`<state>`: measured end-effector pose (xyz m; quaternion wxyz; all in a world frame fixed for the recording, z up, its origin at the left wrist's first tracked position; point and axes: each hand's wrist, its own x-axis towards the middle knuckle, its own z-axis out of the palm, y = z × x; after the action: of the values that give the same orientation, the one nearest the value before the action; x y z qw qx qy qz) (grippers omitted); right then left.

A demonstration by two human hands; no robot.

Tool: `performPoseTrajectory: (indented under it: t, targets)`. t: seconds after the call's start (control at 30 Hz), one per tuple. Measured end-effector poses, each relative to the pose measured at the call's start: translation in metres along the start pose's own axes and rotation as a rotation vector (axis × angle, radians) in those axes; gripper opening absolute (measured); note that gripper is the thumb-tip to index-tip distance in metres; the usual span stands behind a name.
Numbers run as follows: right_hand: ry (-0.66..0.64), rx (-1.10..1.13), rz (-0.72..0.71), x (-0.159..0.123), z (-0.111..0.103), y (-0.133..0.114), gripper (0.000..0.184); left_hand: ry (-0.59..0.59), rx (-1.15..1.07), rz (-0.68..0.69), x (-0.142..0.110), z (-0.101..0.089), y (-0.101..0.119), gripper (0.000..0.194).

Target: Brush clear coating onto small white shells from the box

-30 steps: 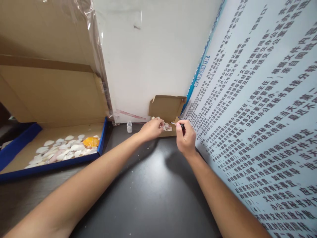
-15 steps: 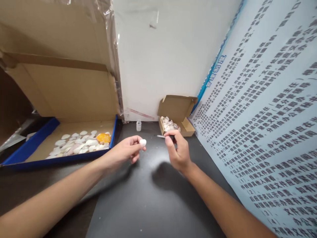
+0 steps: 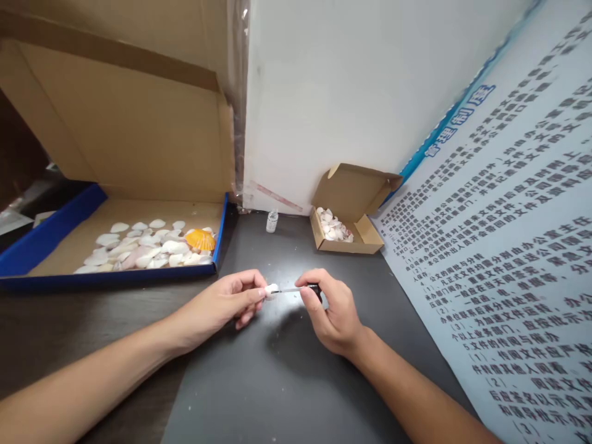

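Observation:
My left hand pinches a small white seashell between thumb and fingertips, above the dark tabletop. From the other side my right hand grips the black handle of a small thin-stemmed brush. The brush's dark tip meets the shell, or lies right in front of it. Behind the hands, a little clear bottle with a pale label stands upright near the wall. Small white and pinkish shells fill the left part of an open little cardboard box.
At the left, a large blue-edged cardboard box lies open with its lid raised. It holds many pale shells and an orange scallop shell. A printed poster borders the right; a white wall rises behind.
My left hand has come away from the small box with a white shell. My right hand has drawn back toward me, bringing the brush to the shell. The camera view has shifted.

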<state>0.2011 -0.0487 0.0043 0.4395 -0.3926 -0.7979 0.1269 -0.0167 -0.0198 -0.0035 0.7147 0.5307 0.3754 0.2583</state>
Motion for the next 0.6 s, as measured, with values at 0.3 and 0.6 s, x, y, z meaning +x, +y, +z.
performPoseTrajectory:
  t: [0.3, 0.6]
  targets:
    - [-0.023, -0.012, -0.040, -0.0005, 0.0020, -0.0009, 0.006, -0.065, -0.103, 0.039, 0.0011, -0.0047, -0.0063, 0.024]
    - [-0.036, -0.068, -0.032, 0.0014, 0.0006, -0.0025, 0.009, -0.030, 0.028, 0.036, -0.0006, -0.0008, -0.0011, 0.030]
